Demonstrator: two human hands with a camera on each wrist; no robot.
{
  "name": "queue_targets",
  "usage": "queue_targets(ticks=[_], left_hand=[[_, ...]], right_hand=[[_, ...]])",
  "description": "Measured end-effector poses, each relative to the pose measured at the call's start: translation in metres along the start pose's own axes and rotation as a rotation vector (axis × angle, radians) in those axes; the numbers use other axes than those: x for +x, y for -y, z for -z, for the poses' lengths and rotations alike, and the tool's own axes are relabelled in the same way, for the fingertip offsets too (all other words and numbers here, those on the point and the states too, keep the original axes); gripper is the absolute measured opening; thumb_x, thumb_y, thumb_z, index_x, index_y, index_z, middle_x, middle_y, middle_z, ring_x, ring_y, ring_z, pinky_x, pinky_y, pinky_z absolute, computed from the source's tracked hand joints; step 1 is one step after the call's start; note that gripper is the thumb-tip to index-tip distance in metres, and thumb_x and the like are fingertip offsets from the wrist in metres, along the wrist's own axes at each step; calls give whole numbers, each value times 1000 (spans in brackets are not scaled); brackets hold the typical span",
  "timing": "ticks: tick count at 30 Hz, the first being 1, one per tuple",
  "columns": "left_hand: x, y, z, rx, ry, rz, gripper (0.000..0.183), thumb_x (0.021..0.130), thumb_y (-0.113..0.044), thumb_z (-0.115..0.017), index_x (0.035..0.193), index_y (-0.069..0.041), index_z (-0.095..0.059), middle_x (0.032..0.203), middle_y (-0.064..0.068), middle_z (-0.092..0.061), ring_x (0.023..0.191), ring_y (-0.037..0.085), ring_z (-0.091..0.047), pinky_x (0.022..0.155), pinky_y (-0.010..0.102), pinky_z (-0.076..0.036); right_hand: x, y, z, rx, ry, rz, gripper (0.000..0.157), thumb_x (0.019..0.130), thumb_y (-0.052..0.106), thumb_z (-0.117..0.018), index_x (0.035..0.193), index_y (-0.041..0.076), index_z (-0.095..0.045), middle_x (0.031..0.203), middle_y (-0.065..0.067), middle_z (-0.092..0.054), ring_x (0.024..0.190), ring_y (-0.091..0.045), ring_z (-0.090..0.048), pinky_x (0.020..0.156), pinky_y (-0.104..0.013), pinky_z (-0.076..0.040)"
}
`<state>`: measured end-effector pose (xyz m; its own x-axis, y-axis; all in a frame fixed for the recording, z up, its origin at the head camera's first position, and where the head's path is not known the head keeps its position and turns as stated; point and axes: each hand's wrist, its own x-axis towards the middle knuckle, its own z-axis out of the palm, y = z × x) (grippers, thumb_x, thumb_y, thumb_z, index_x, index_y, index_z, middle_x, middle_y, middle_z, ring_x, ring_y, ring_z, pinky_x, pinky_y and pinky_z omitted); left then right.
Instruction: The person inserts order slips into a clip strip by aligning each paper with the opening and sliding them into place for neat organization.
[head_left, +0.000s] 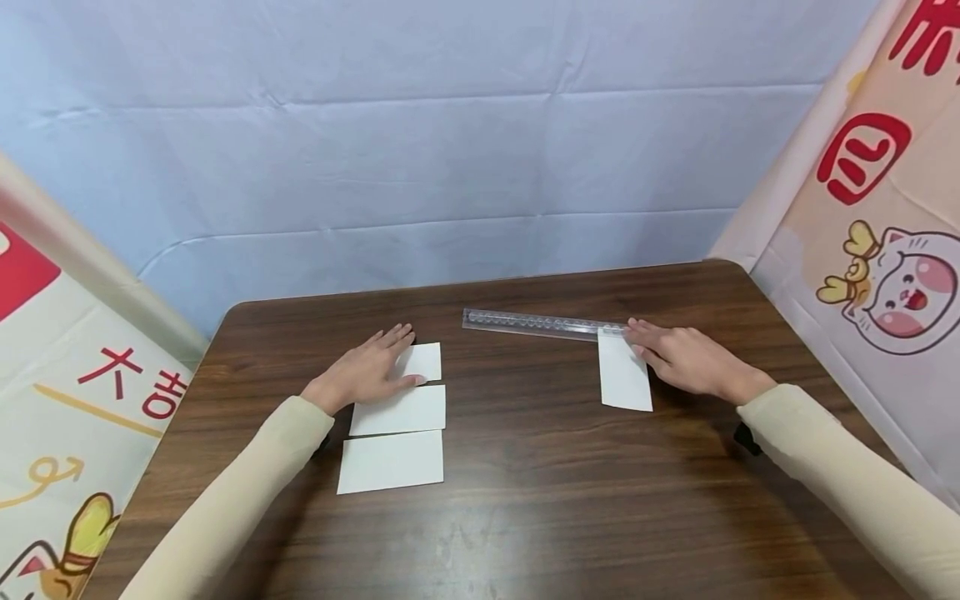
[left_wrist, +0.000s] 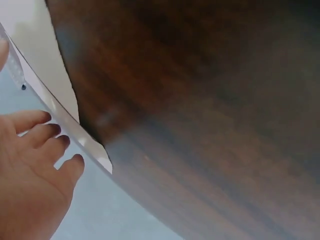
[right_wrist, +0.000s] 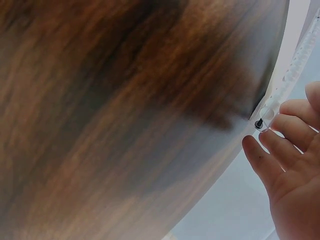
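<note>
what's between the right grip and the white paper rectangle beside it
Nothing visible: in the head view, the right grip overlaps the upper right edge of the white paper rectangle. The long clear plastic ruler lies at the paper's top end.

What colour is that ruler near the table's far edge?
The ruler is colourless and see-through; the head view shows it best.

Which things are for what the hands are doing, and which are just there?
Seem part of the job:
three white papers by the left hand
one white paper at the right hand
clear ruler

Just around it:
brown table
decorated side banners
pale backdrop cloth
</note>
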<state>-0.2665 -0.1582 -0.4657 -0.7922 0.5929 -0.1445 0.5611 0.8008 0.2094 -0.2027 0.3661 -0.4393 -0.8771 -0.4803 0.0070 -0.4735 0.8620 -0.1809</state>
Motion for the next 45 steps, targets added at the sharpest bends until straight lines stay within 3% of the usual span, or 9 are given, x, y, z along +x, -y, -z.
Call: queue_targets(ticks=[13, 38, 45], left_hand=[[4, -5, 5, 3, 48, 34, 84, 106, -61, -52, 167, -10, -27, 177, 12, -18, 164, 33, -20, 132, 56, -30], [4, -13, 8, 20, 50, 21, 83, 106, -58, -54, 165, -6, -30, 175, 15, -22, 162, 33, -27, 125, 56, -41], [4, -14, 8, -9, 42, 20, 80, 106, -54, -57, 164, -4, -33, 174, 17, -24, 162, 33, -27, 126, 56, -40]], right_hand=[[-1, 0, 0, 6, -9, 8, 44, 112, 17, -50, 151, -1, -54, 161, -28, -45, 144, -44, -51, 107, -62, -54], [-2, -3, -1, 10, -38, 23, 44, 111, 16, -52, 151, -3, -54, 160, -27, -46, 146, -42, -50, 108, -61, -54], [-3, 0, 0, 12, -29, 21, 44, 111, 15, -51, 151, -2, -53, 160, -28, -46, 144, -44, -51, 105, -61, -55]])
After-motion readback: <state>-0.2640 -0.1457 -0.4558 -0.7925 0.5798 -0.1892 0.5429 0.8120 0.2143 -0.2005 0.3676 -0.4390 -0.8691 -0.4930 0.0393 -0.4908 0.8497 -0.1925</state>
